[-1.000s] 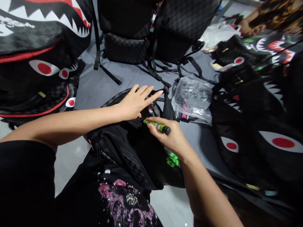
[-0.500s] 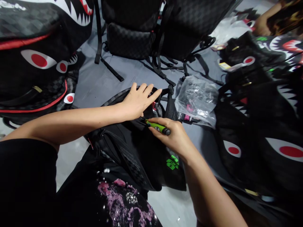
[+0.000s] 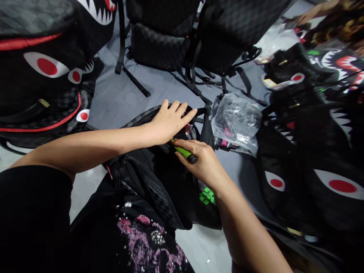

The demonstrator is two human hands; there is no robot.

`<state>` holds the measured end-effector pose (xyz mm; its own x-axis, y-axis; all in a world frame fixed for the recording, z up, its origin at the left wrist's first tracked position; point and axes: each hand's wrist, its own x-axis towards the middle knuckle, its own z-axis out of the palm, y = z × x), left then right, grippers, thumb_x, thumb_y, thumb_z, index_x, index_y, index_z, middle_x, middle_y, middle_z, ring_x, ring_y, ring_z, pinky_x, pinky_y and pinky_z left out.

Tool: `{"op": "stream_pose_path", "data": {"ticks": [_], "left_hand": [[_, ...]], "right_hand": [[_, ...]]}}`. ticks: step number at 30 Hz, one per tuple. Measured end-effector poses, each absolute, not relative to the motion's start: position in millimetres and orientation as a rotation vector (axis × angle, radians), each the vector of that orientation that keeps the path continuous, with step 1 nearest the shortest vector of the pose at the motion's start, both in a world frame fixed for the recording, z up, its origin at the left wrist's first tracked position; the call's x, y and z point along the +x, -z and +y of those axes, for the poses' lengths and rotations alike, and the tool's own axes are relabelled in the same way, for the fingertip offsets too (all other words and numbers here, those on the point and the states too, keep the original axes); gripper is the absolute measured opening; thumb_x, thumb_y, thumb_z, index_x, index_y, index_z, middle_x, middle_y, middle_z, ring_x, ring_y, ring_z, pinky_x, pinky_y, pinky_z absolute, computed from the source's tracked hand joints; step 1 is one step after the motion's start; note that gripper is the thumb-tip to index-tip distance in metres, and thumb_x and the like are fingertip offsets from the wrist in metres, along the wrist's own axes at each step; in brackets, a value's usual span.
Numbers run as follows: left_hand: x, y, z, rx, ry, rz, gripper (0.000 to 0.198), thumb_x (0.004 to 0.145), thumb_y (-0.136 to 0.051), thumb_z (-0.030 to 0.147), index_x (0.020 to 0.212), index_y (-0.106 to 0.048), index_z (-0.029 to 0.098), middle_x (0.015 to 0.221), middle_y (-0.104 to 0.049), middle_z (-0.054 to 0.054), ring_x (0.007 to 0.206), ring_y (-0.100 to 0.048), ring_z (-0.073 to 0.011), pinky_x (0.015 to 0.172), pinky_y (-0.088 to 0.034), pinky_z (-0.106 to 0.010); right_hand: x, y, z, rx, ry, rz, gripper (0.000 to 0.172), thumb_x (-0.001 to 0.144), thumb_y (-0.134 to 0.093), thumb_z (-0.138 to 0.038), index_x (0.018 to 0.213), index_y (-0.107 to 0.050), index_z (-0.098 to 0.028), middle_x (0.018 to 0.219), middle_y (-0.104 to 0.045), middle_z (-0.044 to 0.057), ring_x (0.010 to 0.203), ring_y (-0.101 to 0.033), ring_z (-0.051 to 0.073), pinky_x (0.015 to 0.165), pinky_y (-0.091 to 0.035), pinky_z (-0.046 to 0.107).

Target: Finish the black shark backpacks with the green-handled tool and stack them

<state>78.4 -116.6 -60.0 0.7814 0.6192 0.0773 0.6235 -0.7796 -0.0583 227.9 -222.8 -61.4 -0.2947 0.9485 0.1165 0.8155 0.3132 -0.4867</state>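
A black backpack (image 3: 182, 197) with green printed patches leans across my lap and the table edge. My left hand (image 3: 167, 123) lies on its upper part, fingers spread, with the thumb side hidden against the bag. My right hand (image 3: 203, 159) is closed round a green-and-black-handled screwdriver (image 3: 186, 154). The handle points toward the left hand, and its tip is out of sight at the bag beneath that hand. Beside the bag's top, a few red bits show past my left fingers.
A clear plastic bag (image 3: 236, 121) of small dark parts lies right of the backpack. Shark-face backpacks stand at left (image 3: 42, 91) and right (image 3: 309, 163). Checkered backpacks (image 3: 160, 45) with trailing straps stand at the back. Another person's arm (image 3: 318, 11) shows at the far right.
My right hand and the screwdriver have moved slightly left, closer to my left hand, and less of the shaft shows. The view has shifted a little. The other person's arm has moved.
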Motion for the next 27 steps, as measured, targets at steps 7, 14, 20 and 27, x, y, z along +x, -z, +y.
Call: {"op": "stream_pose_path", "data": {"ticks": [7,14,20,27], "left_hand": [[74.4,60.4,-116.3,-2.915,0.127,-0.998,0.081,0.088,-0.061,0.03,0.158,-0.022,0.017,0.159,-0.032,-0.018,0.137,-0.037,-0.038,0.109,-0.03,-0.052],[72.7,61.8,-116.9,-2.909,0.159,-0.992,0.08,0.087,-0.061,0.027,0.157,-0.024,0.017,0.158,-0.034,-0.019,0.135,-0.039,-0.037,0.107,-0.032,-0.051],[70.4,60.1,-117.4,-2.921,0.172,-1.004,0.079,0.086,-0.06,0.024,0.156,-0.025,0.017,0.158,-0.035,-0.017,0.135,-0.039,-0.0356,0.108,-0.03,-0.049],[68.1,60.9,-118.2,-2.911,0.227,-0.989,0.075,0.088,-0.059,0.027,0.156,-0.027,0.017,0.157,-0.037,-0.018,0.134,-0.04,-0.0356,0.107,-0.031,-0.05]], "right_hand": [[221.9,53.9,-223.6,-1.692,-0.365,-2.286,0.026,0.085,-0.066,-0.022,0.109,-0.075,-0.027,0.1,-0.079,0.004,0.086,-0.074,0.025,0.079,-0.057,0.038],[219.6,63.5,-233.9,-1.768,-0.32,-2.107,0.022,0.085,-0.067,-0.027,0.106,-0.076,-0.024,0.093,-0.079,0.005,0.083,-0.074,0.026,0.077,-0.056,0.039],[206.3,73.5,-242.9,-1.769,-0.372,-1.861,0.021,0.088,-0.064,-0.029,0.105,-0.075,-0.023,0.101,-0.079,0.006,0.09,-0.074,0.025,0.084,-0.056,0.04],[191.2,81.0,-247.9,-1.817,-0.325,-1.678,0.018,0.088,-0.064,-0.033,0.099,-0.075,-0.024,0.097,-0.079,0.007,0.088,-0.074,0.026,0.083,-0.056,0.04]]}}
